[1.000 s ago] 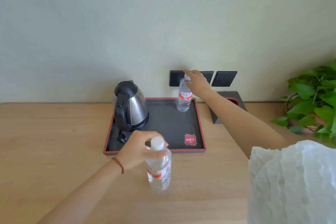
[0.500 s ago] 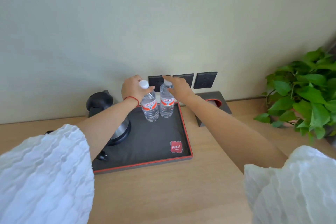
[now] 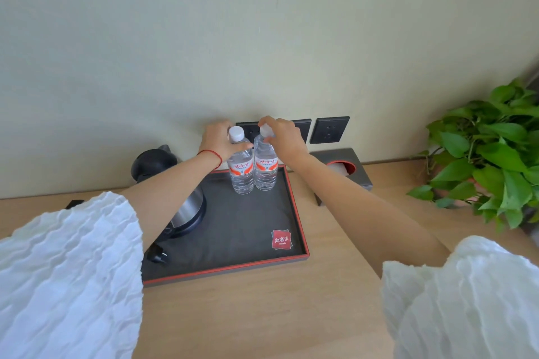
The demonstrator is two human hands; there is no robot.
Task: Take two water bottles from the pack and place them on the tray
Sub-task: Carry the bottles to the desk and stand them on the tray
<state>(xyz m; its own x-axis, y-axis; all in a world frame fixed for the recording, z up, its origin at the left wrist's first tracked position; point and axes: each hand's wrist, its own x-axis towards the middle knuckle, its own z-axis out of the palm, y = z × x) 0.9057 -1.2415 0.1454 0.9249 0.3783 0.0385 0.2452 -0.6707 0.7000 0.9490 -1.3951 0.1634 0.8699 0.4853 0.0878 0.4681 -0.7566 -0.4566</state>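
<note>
Two clear water bottles with red-and-white labels stand upright side by side at the far right corner of the dark tray [image 3: 248, 230], which has a red rim. My left hand [image 3: 218, 143] grips the shoulder of the left bottle [image 3: 241, 170], just below its white cap. My right hand [image 3: 284, 138] is closed around the neck and cap of the right bottle [image 3: 265, 169]. The two bottles touch each other. The pack is out of view.
A steel and black kettle [image 3: 180, 207] sits on the tray's left part, half hidden by my left arm, with a plug [image 3: 157, 255] lying beside it. A grey tissue box [image 3: 344, 175] stands right of the tray. A leafy plant [image 3: 490, 160] fills the right edge. Wall sockets [image 3: 329, 130] are behind the bottles.
One second ago my left hand held its bottle over the table in front of the tray; it has carried it to the far corner and set it beside the right bottle.
</note>
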